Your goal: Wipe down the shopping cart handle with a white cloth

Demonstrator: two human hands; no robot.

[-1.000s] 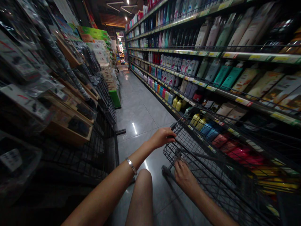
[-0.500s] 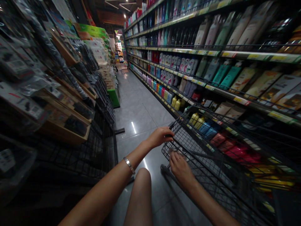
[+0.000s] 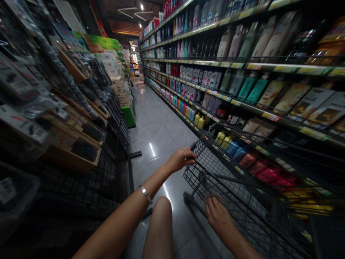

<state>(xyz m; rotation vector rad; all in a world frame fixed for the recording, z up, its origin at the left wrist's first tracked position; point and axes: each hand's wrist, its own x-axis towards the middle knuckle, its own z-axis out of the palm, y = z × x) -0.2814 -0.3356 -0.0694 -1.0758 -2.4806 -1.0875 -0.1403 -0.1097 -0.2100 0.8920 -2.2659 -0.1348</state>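
The person is low down in a dim shop aisle, one bare knee (image 3: 161,216) showing at 6 o'clock, with a black wire shopping cart (image 3: 229,172) just in front of them at about 4 o'clock. The left hand (image 3: 181,159), a silver bracelet (image 3: 145,194) on its wrist, is closed round the top rim of the cart at its near corner. The right hand (image 3: 217,215) sits lower, at 5 o'clock, laid against the wire of the cart's side. The light there is poor and the mesh blurs, so I cannot tell whether those fingers hook through the wire or only rest on it. As far as I can see through the mesh, the basket holds nothing, and neither hand carries any goods. By my reading the work is at its start, with both hands busy on the cart itself rather than on stock. The shelves (image 3: 242,66) running from 1 to 3 o'clock are full of bottles and tubes, with yellow bottles (image 3: 199,120) low down just beyond the cart. Racks of bagged goods (image 3: 70,144) fill 9 o'clock, and the tiled floor (image 3: 159,133) runs off toward 12 o'clock.
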